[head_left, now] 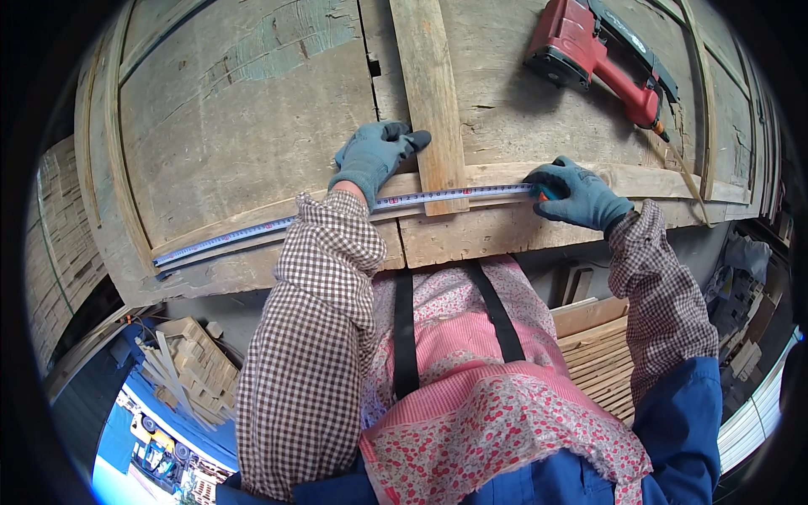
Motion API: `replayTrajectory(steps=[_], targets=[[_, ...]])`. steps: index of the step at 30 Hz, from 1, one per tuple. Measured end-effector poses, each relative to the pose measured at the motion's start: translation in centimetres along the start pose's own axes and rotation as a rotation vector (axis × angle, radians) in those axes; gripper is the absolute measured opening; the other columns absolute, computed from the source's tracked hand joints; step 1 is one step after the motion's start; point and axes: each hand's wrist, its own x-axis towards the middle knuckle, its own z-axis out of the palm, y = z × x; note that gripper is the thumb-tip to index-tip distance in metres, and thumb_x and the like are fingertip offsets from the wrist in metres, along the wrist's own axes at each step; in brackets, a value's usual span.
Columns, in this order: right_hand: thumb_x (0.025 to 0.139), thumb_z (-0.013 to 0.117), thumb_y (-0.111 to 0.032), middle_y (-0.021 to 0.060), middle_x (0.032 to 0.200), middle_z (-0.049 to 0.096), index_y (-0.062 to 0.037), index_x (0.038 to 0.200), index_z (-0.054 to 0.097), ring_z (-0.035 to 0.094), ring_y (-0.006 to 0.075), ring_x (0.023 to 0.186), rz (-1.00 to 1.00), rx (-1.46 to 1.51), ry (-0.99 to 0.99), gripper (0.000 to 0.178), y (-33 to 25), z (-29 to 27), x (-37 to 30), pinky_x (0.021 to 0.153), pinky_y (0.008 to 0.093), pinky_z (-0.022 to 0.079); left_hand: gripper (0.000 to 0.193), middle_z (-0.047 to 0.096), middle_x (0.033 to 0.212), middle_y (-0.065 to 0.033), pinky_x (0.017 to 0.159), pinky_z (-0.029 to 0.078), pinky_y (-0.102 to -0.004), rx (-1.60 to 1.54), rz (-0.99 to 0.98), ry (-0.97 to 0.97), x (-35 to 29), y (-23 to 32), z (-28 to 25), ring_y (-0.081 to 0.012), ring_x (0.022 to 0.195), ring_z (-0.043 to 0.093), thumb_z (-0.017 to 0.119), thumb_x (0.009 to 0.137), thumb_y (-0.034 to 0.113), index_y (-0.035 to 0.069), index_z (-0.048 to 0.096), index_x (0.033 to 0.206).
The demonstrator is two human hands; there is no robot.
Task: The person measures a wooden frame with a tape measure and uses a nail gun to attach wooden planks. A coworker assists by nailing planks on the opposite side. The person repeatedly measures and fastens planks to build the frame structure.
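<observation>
We see a large wooden board (252,151), rough and worn, with cracks and a patch of peeling grey-green paint toward 11 o'clock. A straight slat (429,93), flat and with visible grain, comes down from 12 o'clock, and its squared end lies across a long, narrow rail (665,183). The tape measure (497,191) has a thin, pale blade with fine marks; it runs along the rail and over the lower end of the slat, and its far tip is at 9 o'clock.

Our right hand (581,195), in a knitted blue-grey glove, is closed around the case of the tape measure at 2 o'clock; from this hand the blade goes out toward 9 o'clock. Our left hand (376,157) is gloved also, with fingers half bent, and its dark tips reach over the slat at its 3 o'clock. We cannot tell if they pinch or only rest. The blade passes just beside this hand, at its 6 o'clock, where our checkered sleeve (311,337) covers a part of it. Between 1 and 2 o'clock lies a smooth red air tool (619,84).
</observation>
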Motion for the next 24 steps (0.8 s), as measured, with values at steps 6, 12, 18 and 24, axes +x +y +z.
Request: replayTrajectory(steps=[6, 12, 18, 24], targets=[[0.068, 0.064, -0.038, 0.0163, 0.102, 0.056, -0.0154, 0.111, 0.059, 0.055, 0.033, 0.098, -0.011, -0.009, 0.002, 0.048, 0.32, 0.15, 0.13, 0.087, 0.0376, 0.045, 0.042, 0.066, 0.08, -0.0012, 0.075, 0.043, -0.0309, 0.015, -0.023, 0.031, 0.39, -0.2, 0.41, -0.015, 0.075, 0.058, 0.066, 0.077, 0.05, 0.014, 0.069, 0.098], [0.068, 0.064, -0.036, 0.0159, 0.101, 0.056, -0.0153, 0.11, 0.059, 0.055, 0.0325, 0.098, 0.012, 0.002, -0.003, 0.047, 0.22, 0.15, 0.09, 0.088, 0.0375, 0.044, 0.052, 0.066, 0.088, -0.0079, 0.073, 0.047, -0.0308, 0.012, 0.018, 0.048, 0.25, -0.11, 0.42, -0.0179, 0.077, 0.06, 0.066, 0.076, 0.052, 0.008, 0.066, 0.105], [0.068, 0.064, -0.036, 0.0158, 0.101, 0.056, -0.015, 0.109, 0.06, 0.055, 0.0319, 0.099, -0.003, -0.006, 0.001, 0.046, -0.21, -0.07, 0.02, 0.088, 0.0376, 0.044, 0.056, 0.066, 0.096, -0.0094, 0.08, 0.047, -0.0306, -0.065, 0.016, 0.065, 0.31, -0.48, 0.69, -0.0188, 0.086, 0.061, 0.069, 0.074, 0.051, 0.007, 0.064, 0.11], [0.069, 0.064, -0.036, 0.0161, 0.101, 0.056, -0.0151, 0.11, 0.06, 0.055, 0.032, 0.098, -0.015, -0.011, 0.009, 0.046, 0.03, 0.06, 0.02, 0.088, 0.0376, 0.044, 0.055, 0.066, 0.1, -0.0088, 0.083, 0.046, -0.0304, -0.112, 0.021, 0.097, 0.08, -0.34, 0.92, -0.0192, 0.09, 0.06, 0.069, 0.074, 0.05, 0.009, 0.064, 0.111]])
